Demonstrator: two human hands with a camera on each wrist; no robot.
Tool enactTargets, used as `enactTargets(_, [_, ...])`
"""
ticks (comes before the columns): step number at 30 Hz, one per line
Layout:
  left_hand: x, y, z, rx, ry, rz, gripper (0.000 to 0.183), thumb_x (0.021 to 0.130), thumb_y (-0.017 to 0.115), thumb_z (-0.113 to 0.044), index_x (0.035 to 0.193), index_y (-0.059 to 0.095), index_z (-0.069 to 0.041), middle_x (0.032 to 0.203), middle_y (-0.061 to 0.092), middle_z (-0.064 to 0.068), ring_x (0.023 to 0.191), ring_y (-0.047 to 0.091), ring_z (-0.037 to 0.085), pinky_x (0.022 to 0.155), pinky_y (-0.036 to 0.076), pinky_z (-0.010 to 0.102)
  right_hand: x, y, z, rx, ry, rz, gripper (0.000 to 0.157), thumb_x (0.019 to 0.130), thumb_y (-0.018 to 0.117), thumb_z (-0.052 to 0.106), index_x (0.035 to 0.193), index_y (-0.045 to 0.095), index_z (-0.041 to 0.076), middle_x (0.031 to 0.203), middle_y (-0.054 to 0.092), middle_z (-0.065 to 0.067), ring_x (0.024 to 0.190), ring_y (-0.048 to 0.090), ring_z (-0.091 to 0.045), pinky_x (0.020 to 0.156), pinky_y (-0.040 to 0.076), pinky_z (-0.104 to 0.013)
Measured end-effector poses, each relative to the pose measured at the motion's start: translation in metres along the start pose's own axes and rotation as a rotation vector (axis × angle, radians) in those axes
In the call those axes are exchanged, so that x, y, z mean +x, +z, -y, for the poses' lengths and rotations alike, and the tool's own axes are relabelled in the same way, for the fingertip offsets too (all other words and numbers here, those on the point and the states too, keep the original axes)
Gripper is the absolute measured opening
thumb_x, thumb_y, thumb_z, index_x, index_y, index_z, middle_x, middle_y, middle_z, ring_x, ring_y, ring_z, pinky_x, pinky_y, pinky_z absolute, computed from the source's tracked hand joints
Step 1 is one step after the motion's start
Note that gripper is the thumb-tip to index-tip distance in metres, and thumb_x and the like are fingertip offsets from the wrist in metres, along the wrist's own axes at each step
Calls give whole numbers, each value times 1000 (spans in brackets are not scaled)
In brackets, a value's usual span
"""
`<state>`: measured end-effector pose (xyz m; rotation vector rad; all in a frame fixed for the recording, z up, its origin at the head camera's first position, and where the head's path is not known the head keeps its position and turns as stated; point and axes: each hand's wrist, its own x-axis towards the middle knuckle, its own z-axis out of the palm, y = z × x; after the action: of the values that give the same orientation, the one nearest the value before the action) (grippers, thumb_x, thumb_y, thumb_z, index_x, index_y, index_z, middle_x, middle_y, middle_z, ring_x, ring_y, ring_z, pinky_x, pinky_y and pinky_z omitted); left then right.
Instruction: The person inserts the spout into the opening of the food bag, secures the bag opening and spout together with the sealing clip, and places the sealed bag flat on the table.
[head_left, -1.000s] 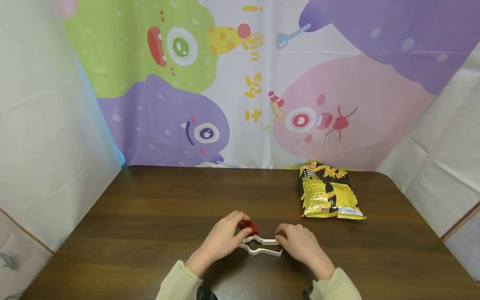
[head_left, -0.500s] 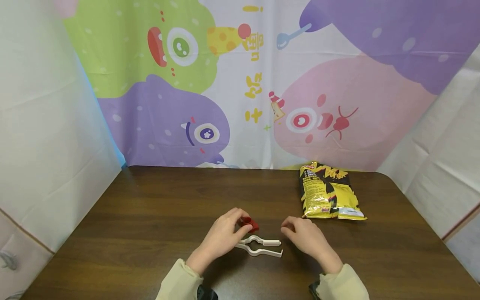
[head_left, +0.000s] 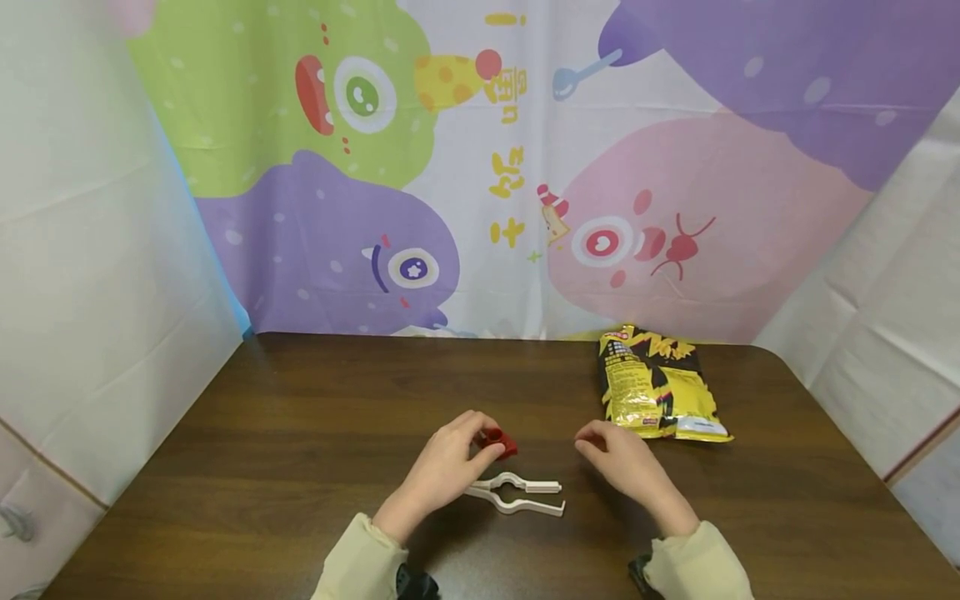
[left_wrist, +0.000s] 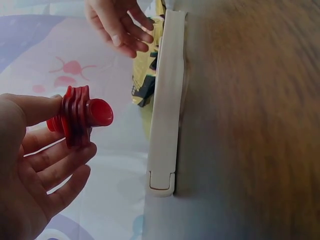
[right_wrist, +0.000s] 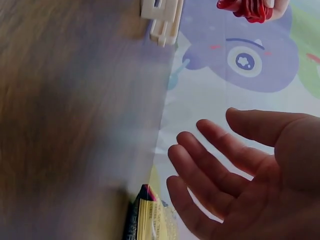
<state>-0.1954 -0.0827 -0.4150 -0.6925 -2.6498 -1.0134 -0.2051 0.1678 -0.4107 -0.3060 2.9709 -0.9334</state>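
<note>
Left hand [head_left: 444, 468] pinches red spouted piece [left_wrist: 77, 117] between thumb and fingers, raised above table [head_left: 337, 417]. Right hand [head_left: 628, 471] holds nothing, fingers loosely bent, thumb apart from them. White clip [head_left: 538, 487] lies on table between hands, arms spread, one end hidden by left hand. Yellow-black bag [head_left: 663, 390] beyond right hand, toward table's far edge.

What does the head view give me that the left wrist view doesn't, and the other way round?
Only the head view: both sleeves and the gap between the two arms of the white clip.
Only the left wrist view: the clip's end hidden from the head camera by the left hand, and clear ridges on the red spout.
Both: the left hand pinching the red spout, the right hand, clip, bag, table and printed cloth.
</note>
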Motion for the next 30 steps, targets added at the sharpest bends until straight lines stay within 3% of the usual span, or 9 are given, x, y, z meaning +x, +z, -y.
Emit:
enactTargets(5, [1,2,1,6,-4,-2,16,84,63,-29,96,60,-19,91,58,-11,80,57,4,71,46,23,0,-3,-4,30,0,-15,15,88,58,19,98,64,9,94,64,-3,82,55,-16,77,45,-38])
enactTargets(17, [6,0,0,19,-5,-3,15,85,63,-27,96,60,-17,89,59,-9,79,57,7,69,44,24,4,-12,-12,58,-35,-154,17,89,56,16,101,63,5,97,64,-8,84,58,-20,76,46,-39])
enactTargets(24, [7,1,1,18,-18,-6,15,85,63,-28,96,60,-18,89,59,-9,80,57,7,69,45,24,9,-16,-21,81,9,-199,27,89,55,16,111,56,0,104,62,-16,96,58,-28,82,45,-44])
enactTargets(30, [6,3,1,-6,-21,4,16,85,63,-26,97,60,-17,91,60,-8,79,59,8,70,45,25,11,-21,-27,98,41,-218,36,91,52,17,120,50,-4,120,53,-23,112,49,-37,92,38,-50])
